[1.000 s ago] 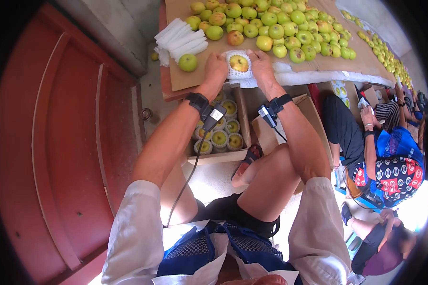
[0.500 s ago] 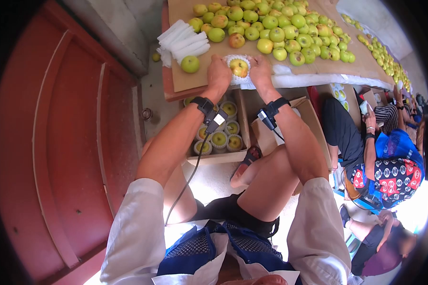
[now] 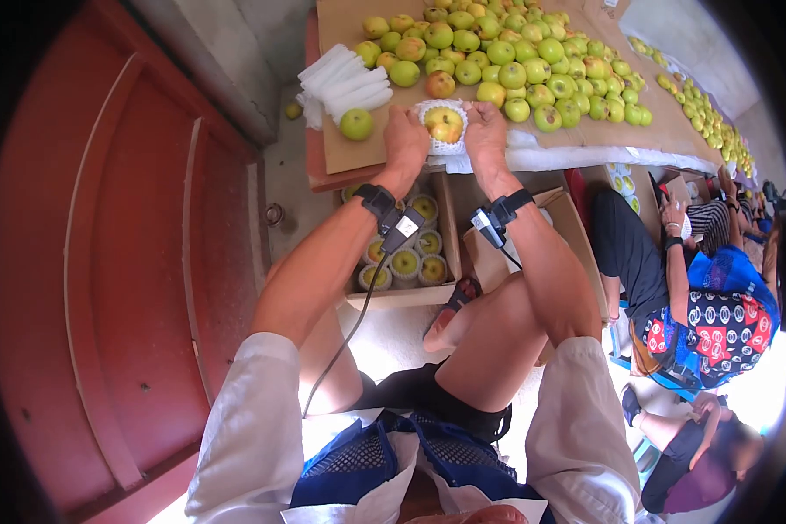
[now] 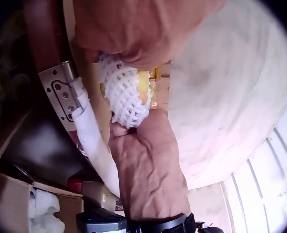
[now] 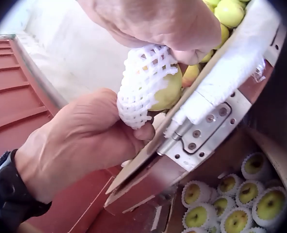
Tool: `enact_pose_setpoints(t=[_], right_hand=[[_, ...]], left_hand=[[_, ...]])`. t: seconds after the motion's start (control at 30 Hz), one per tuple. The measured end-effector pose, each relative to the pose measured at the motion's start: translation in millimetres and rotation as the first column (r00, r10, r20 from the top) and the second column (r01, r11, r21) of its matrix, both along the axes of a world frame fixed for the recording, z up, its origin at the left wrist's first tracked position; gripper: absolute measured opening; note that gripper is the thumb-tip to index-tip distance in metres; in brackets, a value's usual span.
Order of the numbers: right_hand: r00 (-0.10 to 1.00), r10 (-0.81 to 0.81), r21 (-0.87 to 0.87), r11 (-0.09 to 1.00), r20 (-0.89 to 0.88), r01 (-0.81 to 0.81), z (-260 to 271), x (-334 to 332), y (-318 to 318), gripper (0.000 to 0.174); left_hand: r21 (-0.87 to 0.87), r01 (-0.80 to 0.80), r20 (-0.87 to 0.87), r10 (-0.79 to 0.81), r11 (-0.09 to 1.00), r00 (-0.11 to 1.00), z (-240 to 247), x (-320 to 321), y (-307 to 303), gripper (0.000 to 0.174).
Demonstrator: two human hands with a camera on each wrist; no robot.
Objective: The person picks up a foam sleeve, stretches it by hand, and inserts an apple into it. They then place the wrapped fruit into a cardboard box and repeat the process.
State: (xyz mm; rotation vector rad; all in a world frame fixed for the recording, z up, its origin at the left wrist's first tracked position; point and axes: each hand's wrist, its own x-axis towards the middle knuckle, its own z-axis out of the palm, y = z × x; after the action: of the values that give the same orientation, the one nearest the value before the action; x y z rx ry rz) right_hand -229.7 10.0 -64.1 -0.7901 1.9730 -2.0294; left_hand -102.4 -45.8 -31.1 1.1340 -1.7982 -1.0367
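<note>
A yellow-green apple [image 3: 445, 127] sits inside a white foam net sleeve [image 3: 428, 111] at the table's near edge, its top face showing through the opening. From the left, my left hand [image 3: 406, 140] pinches the net's edge; my right hand [image 3: 486, 135] pinches the opposite side. The left wrist view has the stretched mesh [image 4: 126, 94] between both hands, with some fruit bare on one side. Seen from the right wrist, the net [image 5: 138, 87] covers much of the apple [image 5: 168, 93], and the left thumb is at its lower end.
Loose apples [image 3: 506, 76] are heaped on the cardboard-covered table [image 3: 371, 155]. A stack of white foam nets [image 3: 349, 83] and a single green apple [image 3: 356, 124] lie left of the hands. Below stands a box of netted apples [image 3: 404, 262]. Another person [image 3: 716, 323] sits at the right.
The foam net has gone from a squarish stretched shape to a rounder fit about the apple. Both hands keep their grip on it, and the view has shifted slightly.
</note>
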Motion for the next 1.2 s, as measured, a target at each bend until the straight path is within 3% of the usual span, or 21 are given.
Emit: enact_pose_setpoints(t=[0.23,0.43,0.53,0.63,0.93,1.2], right_hand=[[0.996,0.059,-0.117,0.992,0.063,-0.052,60,24,12,0.023],[0.997,0.082,-0.165,0.983,-0.001,-0.081,83,36,13,0.020],[0.995,0.096,-0.170,0.981,-0.024,-0.098,95,41,13,0.019],[0.993,0.083,-0.151,0.984,-0.082,-0.095,104,48,12,0.019],[0.983,0.185,-0.245,0.953,0.012,-0.176,118,62,9,0.019],[0.992,0.128,-0.128,0.983,-0.007,-0.128,125,65,7,0.023]], left_hand=[[0.049,0.015,-0.228,-0.003,0.999,0.974,30,11,2,0.026],[-0.015,0.074,-0.105,-0.076,0.997,0.992,45,28,0,0.031],[0.119,0.137,-0.198,-0.112,0.983,0.974,53,34,-4,0.032],[0.347,0.235,-0.407,-0.080,0.908,0.910,72,44,5,0.033],[0.327,0.272,-0.582,-0.035,0.905,0.813,50,43,-8,0.032],[0.135,0.096,-0.393,-0.036,0.986,0.919,73,57,4,0.031]])
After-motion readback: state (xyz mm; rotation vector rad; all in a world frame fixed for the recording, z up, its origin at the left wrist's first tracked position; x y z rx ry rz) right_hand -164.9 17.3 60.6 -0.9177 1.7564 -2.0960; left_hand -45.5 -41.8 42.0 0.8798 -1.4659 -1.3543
